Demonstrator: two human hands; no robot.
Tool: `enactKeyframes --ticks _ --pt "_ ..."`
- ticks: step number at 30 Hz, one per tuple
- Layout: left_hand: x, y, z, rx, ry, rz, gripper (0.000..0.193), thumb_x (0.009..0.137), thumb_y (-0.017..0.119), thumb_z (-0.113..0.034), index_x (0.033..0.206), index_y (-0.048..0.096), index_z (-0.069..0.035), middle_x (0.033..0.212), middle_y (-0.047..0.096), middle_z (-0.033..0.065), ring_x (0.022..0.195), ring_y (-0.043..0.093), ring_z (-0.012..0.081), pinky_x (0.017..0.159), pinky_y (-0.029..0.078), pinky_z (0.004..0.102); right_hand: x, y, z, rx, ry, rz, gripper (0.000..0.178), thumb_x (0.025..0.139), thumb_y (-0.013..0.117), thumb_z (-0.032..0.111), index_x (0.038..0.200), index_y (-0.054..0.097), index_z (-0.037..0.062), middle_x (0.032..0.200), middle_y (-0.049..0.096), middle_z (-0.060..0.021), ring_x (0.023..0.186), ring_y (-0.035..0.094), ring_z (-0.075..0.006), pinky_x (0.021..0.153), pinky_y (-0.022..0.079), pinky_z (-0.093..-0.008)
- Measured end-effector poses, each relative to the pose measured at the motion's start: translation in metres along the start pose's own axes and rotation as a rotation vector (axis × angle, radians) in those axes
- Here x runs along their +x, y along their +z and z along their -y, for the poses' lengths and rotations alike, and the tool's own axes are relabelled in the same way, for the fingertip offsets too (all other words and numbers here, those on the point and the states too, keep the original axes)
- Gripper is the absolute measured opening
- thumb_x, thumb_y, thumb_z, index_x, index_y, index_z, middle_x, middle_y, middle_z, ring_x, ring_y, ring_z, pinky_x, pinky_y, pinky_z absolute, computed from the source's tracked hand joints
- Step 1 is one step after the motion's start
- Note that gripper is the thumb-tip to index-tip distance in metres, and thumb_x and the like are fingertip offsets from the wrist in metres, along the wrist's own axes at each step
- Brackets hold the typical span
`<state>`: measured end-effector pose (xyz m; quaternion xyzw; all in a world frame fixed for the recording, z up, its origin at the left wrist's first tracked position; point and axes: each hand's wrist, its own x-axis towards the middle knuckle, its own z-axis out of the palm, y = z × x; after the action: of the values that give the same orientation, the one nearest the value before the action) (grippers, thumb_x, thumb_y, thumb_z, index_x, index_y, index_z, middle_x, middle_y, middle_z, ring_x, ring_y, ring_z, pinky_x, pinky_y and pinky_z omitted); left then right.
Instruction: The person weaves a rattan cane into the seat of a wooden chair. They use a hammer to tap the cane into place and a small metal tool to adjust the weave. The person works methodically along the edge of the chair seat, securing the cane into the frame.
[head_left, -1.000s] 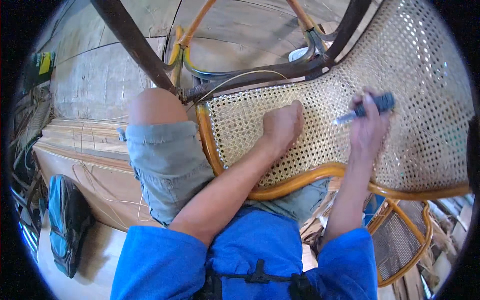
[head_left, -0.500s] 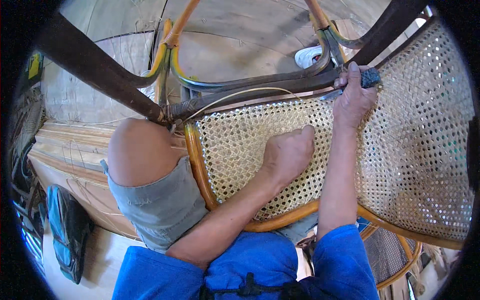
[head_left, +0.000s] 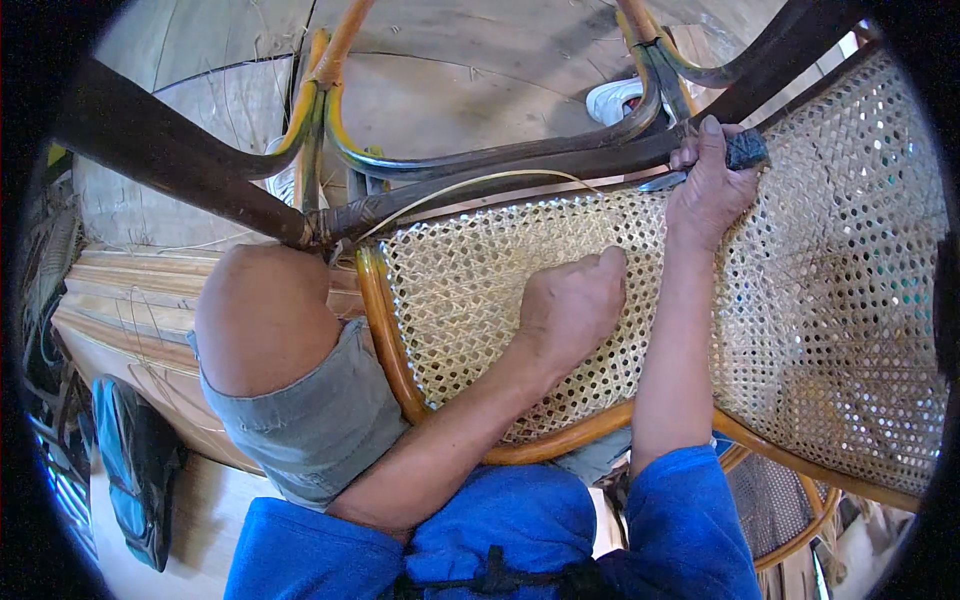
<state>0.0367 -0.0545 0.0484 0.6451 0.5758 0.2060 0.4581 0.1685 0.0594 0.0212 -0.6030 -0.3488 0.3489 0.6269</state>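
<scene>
The right hand is closed round a knife at the far edge of the woven cane panel; the left hand is curled over its middle, contents hidden. A low, controlled blade should best spare the weave.

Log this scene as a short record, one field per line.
Left grip: fingers curled, over the woven cane panel; anything inside is hidden
Right grip: closed around a dark-handled bladed tool
Blade: at the panel's far edge, beside the dark bar
Strand: thin, pale, arching along the bar, left of the blade
Lower left: teal-and-black bag
</scene>
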Motion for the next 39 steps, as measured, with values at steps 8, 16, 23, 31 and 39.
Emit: enactKeyframes --ticks 8,16,23,31,39 --pt "-0.001 -0.002 -0.001 0.008 -0.011 0.001 0.011 0.084 0.052 -0.016 0.079 0.055 -0.006 0.065 0.061 0.0141 0.057 0.062 0.0298 0.051 0.049 0.0404 -0.005 -0.001 0.003 0.091 0.054 -0.047 0.017 0.084 0.064 0.003 0.088 0.048 0.0073 0.066 0.049 -0.0023 0.054 0.046 -0.0114 0.046 0.038 -0.0257" --pt "0.000 -0.001 0.000 0.009 -0.006 0.022 0.011 0.084 0.052 -0.016 0.081 0.055 -0.006 0.066 0.061 0.0132 0.058 0.062 0.0300 0.052 0.049 0.0413 -0.008 0.000 0.002 0.186 0.063 -0.114 0.019 0.083 0.065 0.005 0.087 0.047 0.0078 0.066 0.047 -0.0016 0.055 0.046 -0.0120 0.047 0.040 -0.0261" --pt "0.000 0.000 -0.001 0.003 -0.001 0.024 0.009 0.083 0.053 -0.015 0.083 0.055 -0.007 0.067 0.061 0.0129 0.058 0.061 0.0298 0.051 0.049 0.0413 -0.006 0.003 0.011 0.281 0.109 -0.107 0.017 0.085 0.064 0.010 0.083 0.047 0.0076 0.067 0.050 -0.0019 0.056 0.047 -0.0123 0.048 0.040 -0.0272" --pt "-0.003 0.001 0.002 -0.003 0.008 -0.014 0.010 0.086 0.054 -0.018 0.087 0.056 -0.008 0.069 0.062 0.0125 0.059 0.062 0.0289 0.052 0.050 0.0394 -0.030 -0.038 0.125 0.375 0.250 0.221 0.026 0.084 0.067 0.030 0.085 0.051 0.0094 0.066 0.047 -0.0004 0.059 0.046 -0.0111 0.054 0.038 -0.0294" --pt "0.000 0.002 -0.005 0.105 0.017 -0.074 0.011 0.086 0.051 -0.016 0.080 0.056 -0.007 0.064 0.060 0.0126 0.054 0.062 0.0264 0.049 0.049 0.0363 -0.200 -0.203 0.191 -0.603 0.740 0.587 0.040 0.085 0.058 0.042 0.077 0.056 0.0030 0.061 0.053 -0.0033 0.049 0.048 -0.0099 0.045 0.039 -0.0238"
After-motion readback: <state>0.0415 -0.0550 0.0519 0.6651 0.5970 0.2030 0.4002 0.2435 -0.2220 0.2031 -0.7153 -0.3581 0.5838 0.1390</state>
